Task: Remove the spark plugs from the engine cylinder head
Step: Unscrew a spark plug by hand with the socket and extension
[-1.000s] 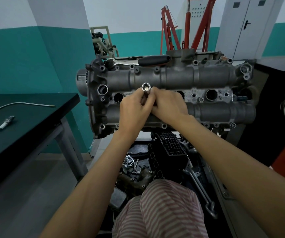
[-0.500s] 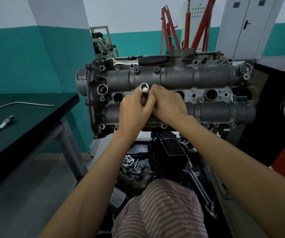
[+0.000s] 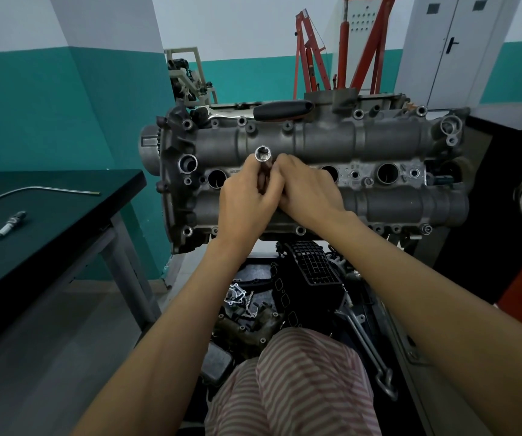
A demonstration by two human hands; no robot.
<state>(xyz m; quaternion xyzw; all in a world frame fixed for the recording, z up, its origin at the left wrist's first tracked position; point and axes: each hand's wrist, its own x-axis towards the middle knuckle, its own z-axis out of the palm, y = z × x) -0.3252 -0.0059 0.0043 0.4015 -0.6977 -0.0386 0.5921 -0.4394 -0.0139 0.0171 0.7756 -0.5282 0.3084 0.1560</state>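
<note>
Teal-and-white workshop walls frame a grey engine cylinder head (image 3: 379, 143) mounted at chest height, the landmark of the scene. At its centre row of plug wells, a person's left hand (image 3: 247, 202) curls around a chrome socket tube (image 3: 263, 158) that stands out of one well, its open hexagonal end facing the camera. Their right hand (image 3: 310, 190) presses in just beside it, fingertips pinching the same tube low down. Open wells (image 3: 388, 173) show to either side of the hands. On the head's far edge lies a black-handled ratchet (image 3: 280, 110). Left of the head, a dark table (image 3: 64, 221) carries one loose spark plug (image 3: 11, 224) and a bent metal rod (image 3: 33, 191).
</note>
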